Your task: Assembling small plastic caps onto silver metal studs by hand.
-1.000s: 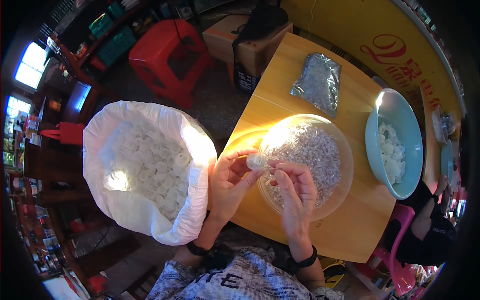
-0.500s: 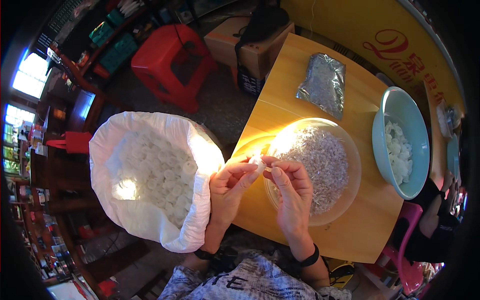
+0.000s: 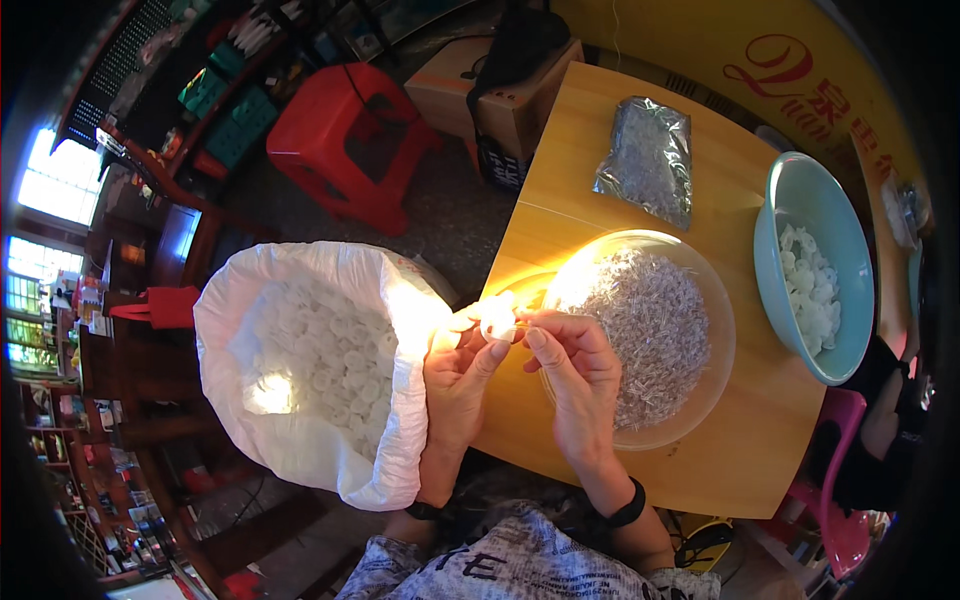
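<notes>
Strong light falls across a wooden table (image 3: 755, 450) in a dim, cluttered room, with a red stool (image 3: 318, 125) standing beyond it. Between an open white sack (image 3: 402, 420) of pale round pieces and a round tub (image 3: 722, 385) of clear slivers (image 3: 655, 325), the left hand (image 3: 457, 375) is clamped by thumb and fingertips on a small white piece (image 3: 497, 322). The right hand (image 3: 580, 375) meets that piece's right side, thumb and forefinger close together; glare hides whether they grip a sliver, so I cannot tell.

For fitting or adjusting something at that edge, a firm but light left pinch seems best, since squeezing could bend the piece. Turning the worked side toward the right fingertips and tilting it out of the glare should make the edge easier to see. Small, straight pushes from the right would probably serve better than force, and working over the tub rather than beside it would let a dropped sliver land among its like.

Both forearms rise from the lower edge, wrists banded in black, hands angled inward so their fingertips meet. The left forearm runs alongside the sack; the right one crosses the table's near edge, its remaining fingers loosely curled.
</notes>
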{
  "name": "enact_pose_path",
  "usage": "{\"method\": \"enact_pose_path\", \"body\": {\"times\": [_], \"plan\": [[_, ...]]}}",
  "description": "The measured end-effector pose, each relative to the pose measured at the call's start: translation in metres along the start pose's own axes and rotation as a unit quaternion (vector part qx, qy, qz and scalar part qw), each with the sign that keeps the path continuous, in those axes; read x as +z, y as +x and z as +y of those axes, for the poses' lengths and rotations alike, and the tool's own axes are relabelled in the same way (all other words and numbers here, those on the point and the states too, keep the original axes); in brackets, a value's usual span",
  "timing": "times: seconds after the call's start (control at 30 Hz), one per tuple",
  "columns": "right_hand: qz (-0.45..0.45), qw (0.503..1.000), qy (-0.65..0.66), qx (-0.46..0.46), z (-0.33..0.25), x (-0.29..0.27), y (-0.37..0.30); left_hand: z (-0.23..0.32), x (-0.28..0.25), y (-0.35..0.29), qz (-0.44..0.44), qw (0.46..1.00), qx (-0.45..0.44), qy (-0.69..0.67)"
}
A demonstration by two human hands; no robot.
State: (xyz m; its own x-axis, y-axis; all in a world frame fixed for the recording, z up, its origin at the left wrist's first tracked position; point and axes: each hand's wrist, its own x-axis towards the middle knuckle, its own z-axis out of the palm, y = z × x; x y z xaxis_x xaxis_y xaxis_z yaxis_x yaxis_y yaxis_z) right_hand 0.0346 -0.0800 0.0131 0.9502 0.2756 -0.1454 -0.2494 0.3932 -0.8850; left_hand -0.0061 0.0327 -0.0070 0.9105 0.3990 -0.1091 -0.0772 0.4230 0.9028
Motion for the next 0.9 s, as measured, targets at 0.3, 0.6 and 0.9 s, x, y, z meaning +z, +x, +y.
{"method": "enact_pose_path", "body": {"times": [0.3, 0.6, 0.9], "plan": [[-0.003, 0.997, 0.075, 0.024, 0.0060, 0.0010, 0.0013, 0.0039, 0.0021, -0.0008, 0.001, 1.000, -0.004, -0.014], [-0.008, 0.996, 0.080, 0.026, 0.0049, -0.0002, 0.0015, -0.0003, 0.0001, -0.0018, -0.010, 1.000, 0.027, -0.002], [-0.003, 1.000, 0.025, -0.005, 0.0057, 0.0011, -0.0010, 0.0017, 0.0003, -0.0020, -0.003, 1.000, 0.023, 0.001]]}}
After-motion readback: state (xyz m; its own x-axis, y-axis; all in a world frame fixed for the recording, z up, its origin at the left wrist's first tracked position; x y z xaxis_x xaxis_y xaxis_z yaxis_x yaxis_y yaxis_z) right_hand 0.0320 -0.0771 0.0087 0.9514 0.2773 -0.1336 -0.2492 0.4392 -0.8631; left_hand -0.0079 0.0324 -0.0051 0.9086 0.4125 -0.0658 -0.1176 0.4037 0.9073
